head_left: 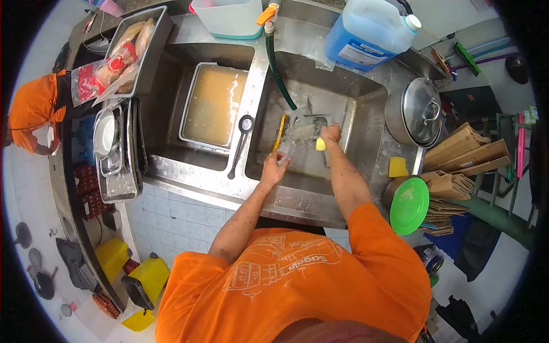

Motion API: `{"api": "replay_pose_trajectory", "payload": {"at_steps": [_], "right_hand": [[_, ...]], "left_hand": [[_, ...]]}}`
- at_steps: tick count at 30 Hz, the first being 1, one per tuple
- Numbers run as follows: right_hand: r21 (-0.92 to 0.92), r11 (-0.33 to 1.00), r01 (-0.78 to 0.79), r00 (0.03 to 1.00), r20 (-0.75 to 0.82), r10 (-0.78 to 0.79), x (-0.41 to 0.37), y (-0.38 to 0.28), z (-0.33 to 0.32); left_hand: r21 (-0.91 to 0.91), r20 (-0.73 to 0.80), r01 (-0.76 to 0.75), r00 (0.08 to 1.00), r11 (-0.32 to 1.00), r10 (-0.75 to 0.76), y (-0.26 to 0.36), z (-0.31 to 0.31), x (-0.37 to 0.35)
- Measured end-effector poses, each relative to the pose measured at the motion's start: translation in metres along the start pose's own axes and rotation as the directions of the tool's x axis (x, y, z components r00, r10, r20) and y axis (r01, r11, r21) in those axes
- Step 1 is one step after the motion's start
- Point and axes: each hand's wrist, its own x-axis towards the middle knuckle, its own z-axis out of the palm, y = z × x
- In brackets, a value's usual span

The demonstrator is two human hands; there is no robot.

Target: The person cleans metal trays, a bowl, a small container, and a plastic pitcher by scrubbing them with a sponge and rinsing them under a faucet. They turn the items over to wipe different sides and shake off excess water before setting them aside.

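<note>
In the right-hand basin of the steel sink (366, 137), my right hand (330, 133) is closed on a yellow sponge (320, 144) near the basin floor. Wet, clear-looking shapes lie under and beside that hand, blurred by water. My left hand (275, 167) is at the basin's front edge, its fingertips closed around the lower end of a slim yellow stick-like utensil (279, 132) that points away from me. Above the basin hangs a dark green hose (277, 74) from the orange-handled tap (267, 15). A black ladle (240, 146) rests on the divider.
A tray (182, 128) of cloudy water sits in the left basin. Behind stands a blue liquid jug (366, 37). Right of the sink are a lidded pot (414, 111), another sponge (398, 167) and a green plate (409, 204). Another person (35, 108) is at far left.
</note>
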Motion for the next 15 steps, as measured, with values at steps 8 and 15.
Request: {"api": "replay_pose_trajectory", "payload": {"at_steps": [8, 15], "right_hand": [[-0.286, 0.710, 0.643, 0.664, -0.253, -0.704, -0.049, -0.001, -0.096], [-0.361, 0.414, 0.836, 0.217, -0.475, -0.853, -0.083, -0.038, -0.203]], "left_hand": [[-0.118, 0.152, 0.168, 0.977, 0.979, -0.149, -0.004, 0.022, 0.016], [-0.254, 0.266, 0.161, 0.960, 0.954, -0.091, 0.036, 0.044, 0.040]]}}
